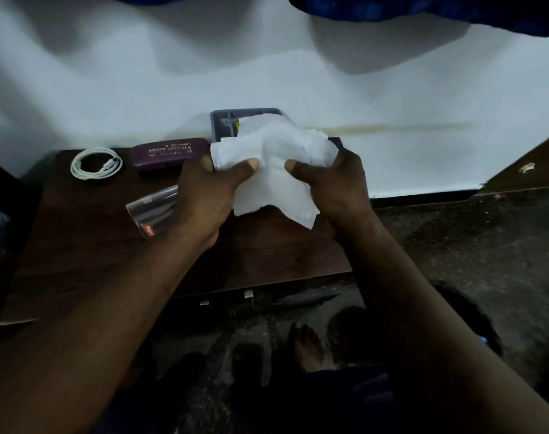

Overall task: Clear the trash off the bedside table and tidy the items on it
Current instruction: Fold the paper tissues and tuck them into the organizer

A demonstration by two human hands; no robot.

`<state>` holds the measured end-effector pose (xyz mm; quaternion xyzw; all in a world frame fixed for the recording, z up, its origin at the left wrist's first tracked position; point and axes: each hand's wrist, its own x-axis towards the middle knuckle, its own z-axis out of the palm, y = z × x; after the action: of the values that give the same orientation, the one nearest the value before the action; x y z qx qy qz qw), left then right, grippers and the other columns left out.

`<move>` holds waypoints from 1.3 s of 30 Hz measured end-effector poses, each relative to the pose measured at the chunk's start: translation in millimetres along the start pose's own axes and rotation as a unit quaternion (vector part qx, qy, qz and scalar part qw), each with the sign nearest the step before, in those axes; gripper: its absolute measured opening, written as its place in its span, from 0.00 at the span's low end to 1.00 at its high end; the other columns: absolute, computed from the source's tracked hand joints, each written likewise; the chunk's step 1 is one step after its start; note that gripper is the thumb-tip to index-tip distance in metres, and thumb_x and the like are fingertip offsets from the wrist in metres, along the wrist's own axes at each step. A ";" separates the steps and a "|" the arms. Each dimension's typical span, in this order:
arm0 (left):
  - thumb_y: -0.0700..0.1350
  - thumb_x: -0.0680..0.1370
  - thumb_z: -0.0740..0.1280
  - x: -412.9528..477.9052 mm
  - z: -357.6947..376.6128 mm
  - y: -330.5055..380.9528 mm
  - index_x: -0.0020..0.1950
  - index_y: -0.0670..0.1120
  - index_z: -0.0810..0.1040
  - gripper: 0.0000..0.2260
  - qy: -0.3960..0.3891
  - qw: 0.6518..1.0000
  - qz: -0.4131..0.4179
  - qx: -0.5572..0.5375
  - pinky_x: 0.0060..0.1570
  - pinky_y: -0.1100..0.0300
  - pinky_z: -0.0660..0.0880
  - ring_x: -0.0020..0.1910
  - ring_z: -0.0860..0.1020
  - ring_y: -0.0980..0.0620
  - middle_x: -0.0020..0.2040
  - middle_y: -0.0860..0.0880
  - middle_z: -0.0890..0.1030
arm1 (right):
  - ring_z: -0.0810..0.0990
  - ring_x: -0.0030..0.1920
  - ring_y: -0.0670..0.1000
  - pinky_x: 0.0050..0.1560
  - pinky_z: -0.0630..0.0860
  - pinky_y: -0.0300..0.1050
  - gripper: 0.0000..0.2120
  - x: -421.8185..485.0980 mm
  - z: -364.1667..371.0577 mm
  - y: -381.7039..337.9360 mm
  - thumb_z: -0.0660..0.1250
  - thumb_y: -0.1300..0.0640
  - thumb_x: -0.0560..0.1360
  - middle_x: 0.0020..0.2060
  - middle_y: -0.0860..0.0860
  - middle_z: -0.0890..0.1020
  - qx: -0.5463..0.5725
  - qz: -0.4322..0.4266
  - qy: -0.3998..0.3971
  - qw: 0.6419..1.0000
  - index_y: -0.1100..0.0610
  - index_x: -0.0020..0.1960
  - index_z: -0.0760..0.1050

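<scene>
Both the left hand point(204, 195) and the right hand point(332, 186) pinched a crumpled white tissue point(276, 170); the purple case point(169, 153) read "PRINCE OPTICALS", the clear glass point(154, 211) "cello".

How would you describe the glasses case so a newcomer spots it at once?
Start at the dark brown wooden bedside table against the white wall. Along its back edge, between the coiled white cable and the grey plastic box, lies the long purple hard glasses case. Only it carries pale lettering reading PRINCE OPTICALS.
</scene>
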<state>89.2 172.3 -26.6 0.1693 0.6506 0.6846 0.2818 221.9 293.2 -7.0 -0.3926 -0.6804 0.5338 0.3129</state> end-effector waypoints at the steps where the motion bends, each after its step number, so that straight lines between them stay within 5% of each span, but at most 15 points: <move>1: 0.43 0.74 0.79 2.6 -4.2 0.9 0.54 0.49 0.86 0.10 -0.003 1.000 0.018 0.006 0.48 0.53 0.82 0.50 0.87 0.51 0.51 0.51 0.88 | 0.87 0.52 0.51 0.57 0.83 0.59 0.12 -0.2 3.8 -3.4 0.81 0.54 0.66 0.48 0.47 0.88 0.001 -0.012 0.002 1.000 0.44 0.46 0.81; 5: 0.46 0.72 0.80 8.2 -17.9 -3.3 0.61 0.48 0.85 0.18 -0.029 0.997 0.049 0.053 0.54 0.56 0.81 0.55 0.85 0.53 0.55 0.52 0.88 | 0.83 0.50 0.43 0.55 0.80 0.47 0.14 -2.0 17.6 -2.7 0.81 0.51 0.67 0.46 0.41 0.83 -0.061 -0.023 -0.028 0.997 0.48 0.48 0.79; 10: 0.48 0.72 0.80 8.1 -27.7 -17.5 0.59 0.50 0.85 0.17 -0.014 0.990 0.020 0.137 0.52 0.50 0.84 0.49 0.86 0.54 0.51 0.54 0.88 | 0.85 0.51 0.50 0.56 0.83 0.56 0.18 0.4 25.9 17.7 0.81 0.49 0.67 0.48 0.48 0.87 -0.123 0.026 -0.051 0.991 0.52 0.54 0.84; 13: 0.45 0.75 0.78 6.9 -30.0 -14.7 0.54 0.52 0.85 0.08 -0.007 0.985 0.034 0.170 0.45 0.57 0.81 0.44 0.85 0.60 0.46 0.57 0.86 | 0.86 0.50 0.50 0.56 0.83 0.56 0.18 3.2 28.5 14.1 0.80 0.49 0.67 0.47 0.49 0.88 -0.124 0.035 -0.042 0.991 0.53 0.55 0.85; 16: 0.49 0.75 0.77 3.4 -28.2 -7.4 0.55 0.52 0.86 0.09 0.011 0.975 0.073 0.207 0.47 0.56 0.82 0.45 0.84 0.60 0.45 0.58 0.86 | 0.83 0.41 0.45 0.46 0.81 0.47 0.08 7.7 29.0 10.3 0.80 0.52 0.71 0.38 0.46 0.84 -0.143 0.004 -0.030 0.989 0.51 0.43 0.82; 19: 0.52 0.74 0.78 3.5 -28.6 -0.3 0.55 0.51 0.86 0.12 0.026 0.972 0.101 0.209 0.45 0.57 0.80 0.45 0.83 0.59 0.46 0.56 0.86 | 0.75 0.38 0.41 0.41 0.70 0.40 0.15 10.1 28.4 5.8 0.79 0.52 0.71 0.33 0.42 0.76 -0.158 -0.044 -0.020 0.986 0.46 0.35 0.72; 22: 0.50 0.72 0.80 4.7 -32.7 -3.7 0.58 0.52 0.83 0.16 0.004 0.975 0.064 0.214 0.48 0.59 0.79 0.47 0.81 0.60 0.50 0.56 0.85 | 0.78 0.40 0.41 0.41 0.72 0.38 0.10 7.5 28.0 9.2 0.80 0.51 0.71 0.38 0.42 0.81 -0.176 -0.022 -0.049 0.983 0.50 0.46 0.80; 26: 0.48 0.72 0.80 0.3 -34.6 -13.5 0.61 0.51 0.85 0.18 -0.009 0.970 0.013 0.241 0.55 0.49 0.82 0.50 0.85 0.54 0.53 0.54 0.87 | 0.83 0.47 0.45 0.47 0.78 0.40 0.18 1.8 29.1 14.1 0.80 0.51 0.71 0.46 0.45 0.85 -0.210 -0.014 -0.068 0.975 0.53 0.59 0.83; 29: 0.50 0.74 0.78 -2.4 -32.7 -6.2 0.58 0.51 0.86 0.13 0.001 0.968 0.036 0.249 0.53 0.52 0.82 0.48 0.84 0.56 0.50 0.55 0.87 | 0.77 0.40 0.37 0.38 0.71 0.31 0.10 3.4 29.1 5.5 0.79 0.51 0.72 0.37 0.40 0.79 -0.236 -0.037 -0.052 0.970 0.49 0.51 0.82; 32: 0.51 0.75 0.77 -1.0 -32.6 0.6 0.58 0.52 0.87 0.13 0.013 0.963 0.060 0.261 0.48 0.59 0.81 0.46 0.83 0.61 0.47 0.58 0.86 | 0.76 0.38 0.38 0.38 0.70 0.33 0.10 3.8 29.2 -2.1 0.78 0.50 0.72 0.35 0.41 0.77 -0.265 -0.064 -0.049 0.961 0.48 0.44 0.76; 36: 0.51 0.74 0.78 0.0 -37.7 -10.6 0.58 0.51 0.86 0.14 -0.012 0.956 0.009 0.292 0.51 0.54 0.82 0.49 0.85 0.53 0.51 0.53 0.87 | 0.78 0.46 0.45 0.39 0.69 0.34 0.17 -0.8 29.5 3.7 0.79 0.52 0.72 0.41 0.41 0.79 -0.292 -0.055 -0.088 0.951 0.53 0.59 0.83; 39: 0.52 0.75 0.77 -1.0 -36.2 -9.9 0.53 0.46 0.85 0.12 -0.017 0.941 0.027 0.338 0.48 0.58 0.79 0.46 0.83 0.51 0.47 0.50 0.86 | 0.78 0.46 0.46 0.42 0.71 0.38 0.16 1.0 29.2 1.3 0.79 0.50 0.71 0.41 0.43 0.79 -0.295 -0.065 -0.072 0.951 0.51 0.56 0.82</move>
<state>70.0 142.8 -39.7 0.2835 0.8342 0.4283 0.2006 197.0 280.2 -15.1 -0.3828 -0.8522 0.3150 0.1671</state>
